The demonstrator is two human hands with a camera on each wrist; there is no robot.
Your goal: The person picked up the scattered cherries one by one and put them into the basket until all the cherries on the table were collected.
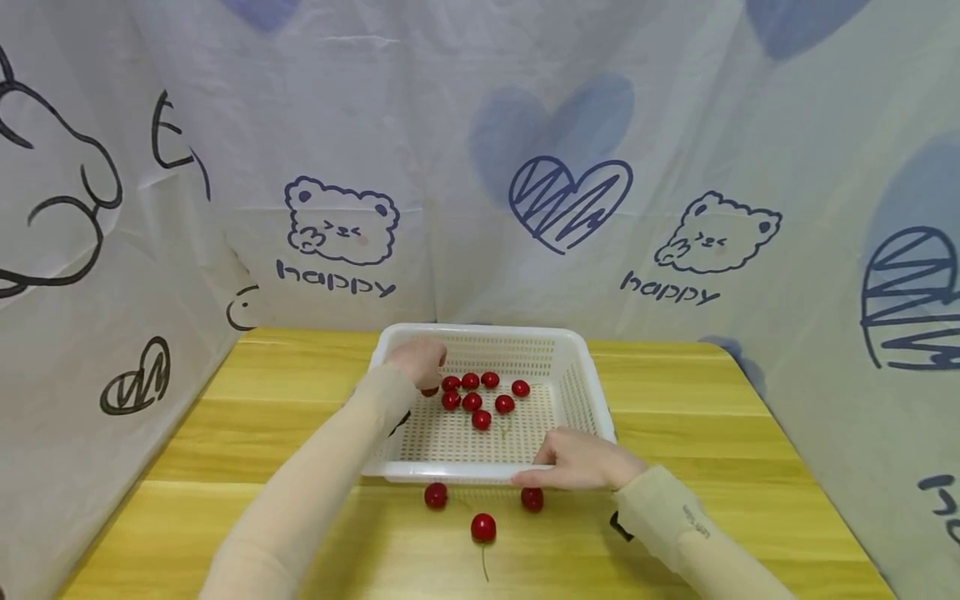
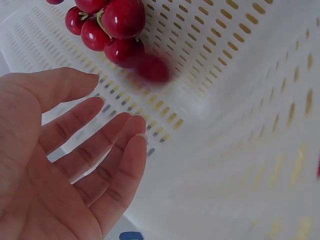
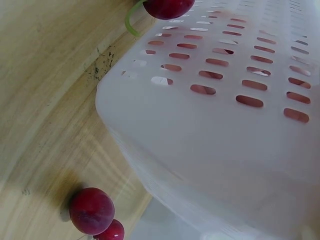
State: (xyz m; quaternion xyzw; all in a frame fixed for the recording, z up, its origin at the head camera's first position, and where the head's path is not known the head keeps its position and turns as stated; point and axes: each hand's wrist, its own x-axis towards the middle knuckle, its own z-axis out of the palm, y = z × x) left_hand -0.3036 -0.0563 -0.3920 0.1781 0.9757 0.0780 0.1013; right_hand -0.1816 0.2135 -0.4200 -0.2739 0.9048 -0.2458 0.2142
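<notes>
Head view: a person's left hand [image 1: 414,362] hangs in the far left part of a white plastic basket [image 1: 450,473]; the left wrist view shows its fingers relaxed, holding nothing. Just beyond the fingertips, apart from them, is a blurred cherry [image 2: 152,69], probably in motion. Beside it, at least eight further cherries [image 1: 472,402] sit loosely grouped on the basket floor, with a thin stem [image 1: 505,429] near them. The right hand [image 1: 581,460] grips the near rim toward its right end.

The blurred cherry could roll away from the fingers, since its round, glossy skin gives little to catch. Too much downward pull from the right hand could tip the basket toward the person and send its cherries sliding. Stems among the group could snag, dragging a neighbour along if one were lifted.

Outside, three loose cherries [image 1: 483,528] rest on the wooden tabletop [image 1: 675,417] by the basket's near side: one left, one in the middle and nearest the person, one right, just under the right hand. A shove of the basket could set them rolling. The near wall stands between these three and the inside. Beyond the far edge hangs a pale cloth [image 1: 450,125] with hearts, bear faces and the word "happy".
</notes>
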